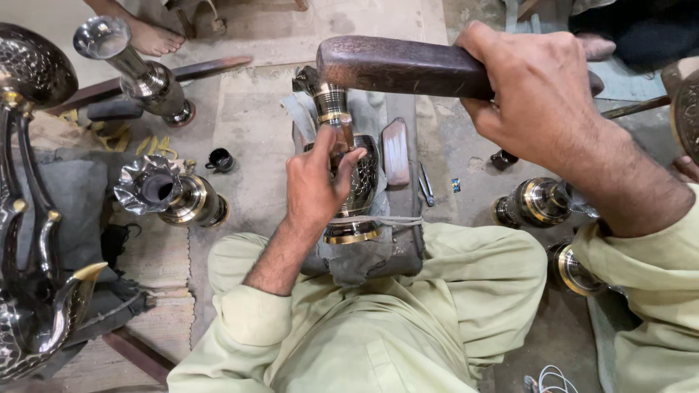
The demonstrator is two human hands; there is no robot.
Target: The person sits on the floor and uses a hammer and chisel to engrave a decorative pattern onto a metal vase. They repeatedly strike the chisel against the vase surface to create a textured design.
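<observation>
My left hand point(314, 185) grips a dark engraved metal vase point(358, 191) with brass bands. The vase stands upright between my knees on a grey cloth pad point(371, 258). The fingers of that hand wrap its neck, and its flared top point(320, 86) shows above them. My right hand point(539, 91) is shut on a dark wooden mallet point(397, 67). It holds the mallet level above the vase, the blunt end just over the vase's top.
Similar metal vases lie on the floor: a flared one point(171, 193) at the left, a tall one point(138, 69) at the upper left, two point(535, 202) at the right. A small flat block point(395, 151), pliers point(427, 185) and a tiny dark cup point(220, 160) lie nearby. Another person's bare foot point(153, 36) is at the top left.
</observation>
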